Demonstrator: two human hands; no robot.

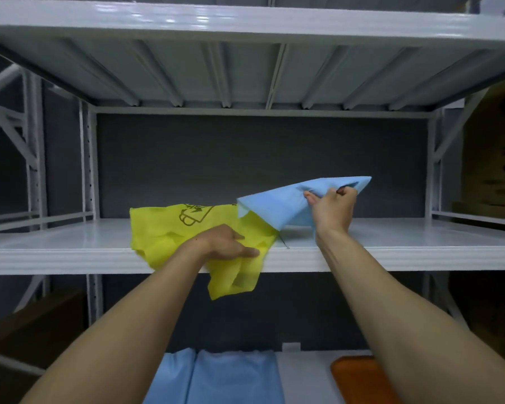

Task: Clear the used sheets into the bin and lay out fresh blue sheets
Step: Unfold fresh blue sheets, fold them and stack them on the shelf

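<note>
A crumpled yellow bag (164, 231) with a black printed symbol lies on the white middle shelf (56, 240) and hangs over its front edge. My left hand (225, 243) grips the yellow bag at that edge. To the right, my right hand (333, 211) holds a folded light blue sheet (277, 205), lifted above the shelf, with its left corner over the yellow bag. More blue sheets (225, 377) lie on the lower level at the bottom of the view.
An orange tray (359, 380) sits on the lower level at the bottom right. Cardboard boxes (496, 158) stand at the right, another brown box (32, 325) at the lower left. The upper shelf overhangs closely; white uprights frame both sides.
</note>
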